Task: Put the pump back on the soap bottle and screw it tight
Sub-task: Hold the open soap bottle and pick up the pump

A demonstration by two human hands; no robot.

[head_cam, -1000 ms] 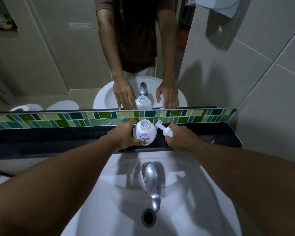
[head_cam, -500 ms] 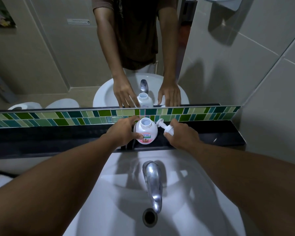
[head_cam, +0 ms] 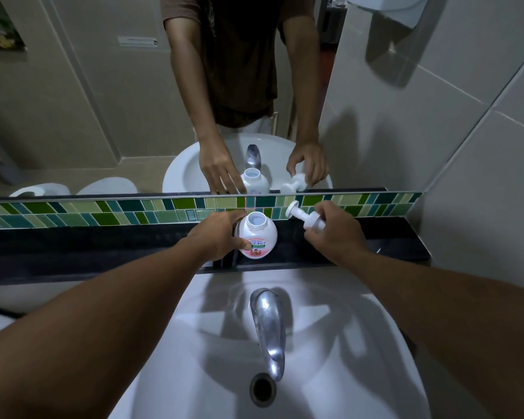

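Note:
A round white soap bottle (head_cam: 257, 237) with a pink label stands upright on the black ledge (head_cam: 103, 246) behind the basin, its neck open. My left hand (head_cam: 217, 237) grips its left side. My right hand (head_cam: 335, 234) holds the white pump (head_cam: 306, 219) by its collar, to the right of the bottle and a little above the ledge. The pump lies tilted, its nozzle head pointing left toward the green tile strip. Pump and bottle are apart.
A chrome tap (head_cam: 270, 325) arches over the white basin (head_cam: 200, 343) below the ledge, with the drain (head_cam: 262, 388) in front. A green tile strip (head_cam: 103, 211) and a mirror (head_cam: 103, 101) rise behind the ledge. A tiled wall (head_cam: 466, 146) closes the right side.
My right hand has lifted the pump off the ledge and drawn it to the right, away from the bottle. My left hand keeps its hold on the bottle.

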